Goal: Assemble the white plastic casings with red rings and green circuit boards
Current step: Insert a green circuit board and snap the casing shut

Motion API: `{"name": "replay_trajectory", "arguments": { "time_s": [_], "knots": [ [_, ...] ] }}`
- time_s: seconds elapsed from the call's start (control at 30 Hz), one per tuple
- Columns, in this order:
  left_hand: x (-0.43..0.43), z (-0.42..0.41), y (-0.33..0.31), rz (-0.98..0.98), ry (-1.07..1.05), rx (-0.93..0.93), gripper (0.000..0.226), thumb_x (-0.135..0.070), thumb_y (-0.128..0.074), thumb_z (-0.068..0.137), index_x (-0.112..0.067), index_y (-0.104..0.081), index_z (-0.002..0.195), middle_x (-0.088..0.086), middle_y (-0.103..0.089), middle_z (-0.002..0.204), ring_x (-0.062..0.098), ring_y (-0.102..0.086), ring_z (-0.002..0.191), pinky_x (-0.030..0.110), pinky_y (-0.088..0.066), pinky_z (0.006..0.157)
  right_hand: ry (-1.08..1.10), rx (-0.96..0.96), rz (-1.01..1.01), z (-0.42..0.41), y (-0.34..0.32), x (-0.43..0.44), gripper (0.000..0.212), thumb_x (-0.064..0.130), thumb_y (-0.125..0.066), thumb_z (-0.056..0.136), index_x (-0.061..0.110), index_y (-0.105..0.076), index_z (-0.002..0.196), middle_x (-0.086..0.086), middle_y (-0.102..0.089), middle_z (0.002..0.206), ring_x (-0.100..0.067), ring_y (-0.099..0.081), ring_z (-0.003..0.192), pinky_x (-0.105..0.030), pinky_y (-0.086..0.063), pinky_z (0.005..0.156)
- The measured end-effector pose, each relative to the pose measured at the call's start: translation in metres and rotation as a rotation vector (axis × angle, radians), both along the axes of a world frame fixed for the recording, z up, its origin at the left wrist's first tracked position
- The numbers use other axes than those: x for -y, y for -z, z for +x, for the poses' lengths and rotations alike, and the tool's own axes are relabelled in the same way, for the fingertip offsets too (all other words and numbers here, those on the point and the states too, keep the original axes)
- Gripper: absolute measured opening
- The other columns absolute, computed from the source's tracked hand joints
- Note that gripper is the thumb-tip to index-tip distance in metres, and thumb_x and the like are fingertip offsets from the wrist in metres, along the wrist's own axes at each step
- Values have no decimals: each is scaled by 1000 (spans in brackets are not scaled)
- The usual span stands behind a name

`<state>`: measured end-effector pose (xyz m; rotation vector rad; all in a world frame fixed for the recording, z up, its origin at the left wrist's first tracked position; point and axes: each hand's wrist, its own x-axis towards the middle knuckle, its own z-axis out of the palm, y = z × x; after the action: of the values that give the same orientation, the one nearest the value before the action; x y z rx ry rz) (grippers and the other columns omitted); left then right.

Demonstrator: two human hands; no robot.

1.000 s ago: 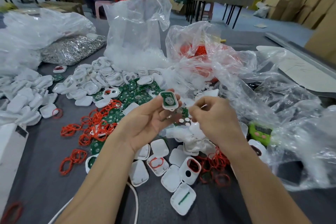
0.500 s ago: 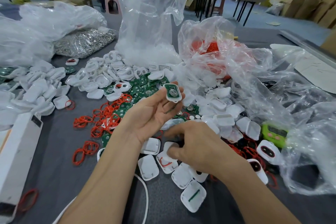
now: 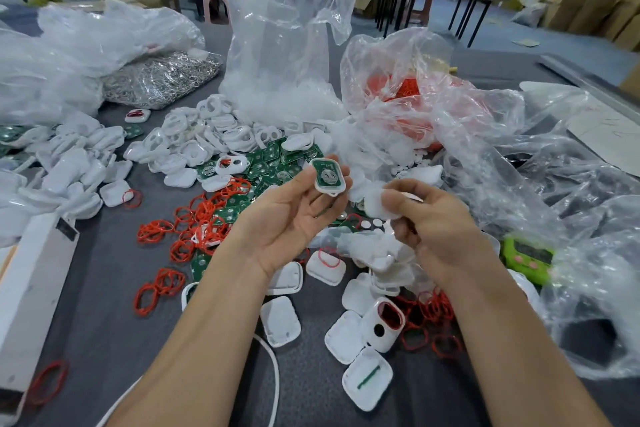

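Observation:
My left hand [image 3: 289, 218] holds up a white casing half with a green circuit board [image 3: 328, 178] seated in it, pinched at the fingertips. My right hand [image 3: 436, 232] grips a second white casing piece [image 3: 379, 203] just to the right of it; the two parts are apart. Loose red rings [image 3: 194, 222], green circuit boards [image 3: 273, 163] and white casings [image 3: 280, 321] lie scattered on the grey table [image 3: 104, 305] under and around my hands.
Clear plastic bags of white parts [image 3: 287, 45] and red rings [image 3: 408, 94] stand behind. A bag of metal pieces [image 3: 162, 76] lies back left. A white box [image 3: 31, 281] sits at left, a green timer [image 3: 528, 258] at right. A person sits in the background.
My right hand has risen from the casings on the table with a white casing piece and now sits level with my left hand. My left hand has kept the board-filled casing.

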<state>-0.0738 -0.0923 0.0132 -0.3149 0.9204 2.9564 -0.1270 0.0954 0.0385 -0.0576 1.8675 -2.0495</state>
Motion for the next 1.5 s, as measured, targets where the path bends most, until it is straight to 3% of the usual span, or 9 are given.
{"name": "replay_trajectory", "arguments": {
  "time_s": [0.1,0.2,0.4,0.53,0.67,0.8,0.93,1.17,1.5],
  "knots": [
    [-4,-2,4,-19,16,15,37,-19,-60,88,-4,-72,120,16,-74,117,24,-75,99,35,-60,90,28,146,-220,-6,6,-1,12,6,-73,85,15,-78,78,-7,-69,72,-14,-52,49,-18,-45,44],
    [-6,-6,6,-58,46,30,33,-19,-61,87,-5,-78,112,16,-74,118,24,-76,99,36,-59,93,-62,131,-280,-6,10,-3,12,13,-75,72,15,-83,80,-9,-73,78,-15,-56,53,-18,-43,44],
    [-12,-7,7,-167,167,7,35,-23,-60,89,-9,-78,115,15,-71,127,25,-67,113,41,-52,104,-173,149,-352,-11,18,-9,16,12,-71,78,16,-83,87,-6,-72,78,-15,-59,62,-20,-48,54],
    [-16,-6,5,-219,170,31,34,-23,-59,89,-8,-78,113,14,-71,124,25,-65,111,40,-54,100,-123,32,-242,-14,19,-10,19,10,-68,85,19,-84,84,-6,-70,78,-14,-55,66,-22,-48,63],
    [-21,-4,2,-258,209,33,35,-24,-58,90,-6,-76,114,14,-73,113,20,-72,95,33,-62,84,-128,-232,-128,-12,11,-10,35,-2,-60,97,20,-85,85,-6,-72,78,-10,-52,61,-19,-42,55],
    [-22,-3,4,-300,245,34,37,-27,-61,88,-5,-72,115,16,-72,114,26,-70,101,32,-62,82,-167,-429,7,-10,8,-7,29,-6,-64,95,16,-84,92,11,-72,81,0,-61,63,-12,-48,59],
    [-23,-3,5,-306,263,23,31,-25,-62,87,-5,-80,104,17,-74,109,26,-74,96,34,-63,82,-183,-497,68,-13,11,-5,31,-7,-65,94,18,-84,93,10,-71,94,-7,-70,81,-18,-54,68],
    [-23,-1,5,-293,273,-2,29,-22,-60,90,-5,-81,101,17,-76,105,25,-75,95,32,-62,79,-182,-653,205,-9,15,-5,30,2,-68,94,28,-83,97,16,-71,94,-7,-70,82,-15,-53,69],
    [-20,-1,6,-301,259,-24,27,-21,-61,90,-7,-81,100,17,-76,103,25,-76,95,32,-63,79,-88,-704,250,-2,18,5,20,6,-74,92,23,-83,98,12,-73,97,-5,-72,89,-15,-55,71]
  ]
}}
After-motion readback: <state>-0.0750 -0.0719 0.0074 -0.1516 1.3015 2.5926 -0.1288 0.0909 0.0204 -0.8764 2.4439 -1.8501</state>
